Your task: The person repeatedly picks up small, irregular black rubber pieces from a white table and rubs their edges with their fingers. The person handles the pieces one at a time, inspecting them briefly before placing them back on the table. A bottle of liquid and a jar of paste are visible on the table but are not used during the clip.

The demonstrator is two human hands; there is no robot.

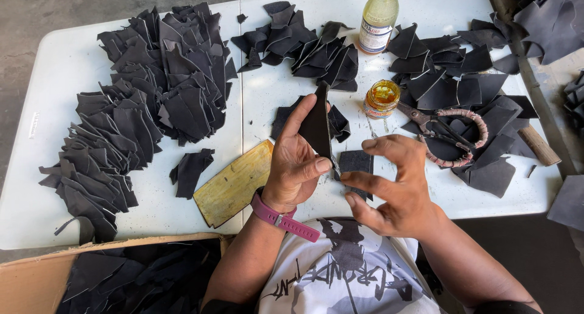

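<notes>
Two hands at worktop (pixel 55 64) edge | left hand (pixel 295 165) grip closed on upright black piece (pixel 317 126) | right hand (pixel 392 189) grip spread wide, holding nothing, beside it over dark pad (pixel 356 162) | progress: big piles (pixel 146 101) of cut pieces lie left and right, box (pixel 36 277) part-filled | jar (pixel 382 98), bottle (pixel 378 19), scissors (pixel 447 131), board (pixel 234 183) near.

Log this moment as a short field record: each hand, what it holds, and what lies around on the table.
left hand: holds a black leather piece upright, thumb pressed on it
right hand: open, fingers spread beside the piece, holds nothing
table: white, heaped with black cut pieces
near hands: yellowish board, open glue jar, scissors, bottle
front left: cardboard box of black pieces
</notes>
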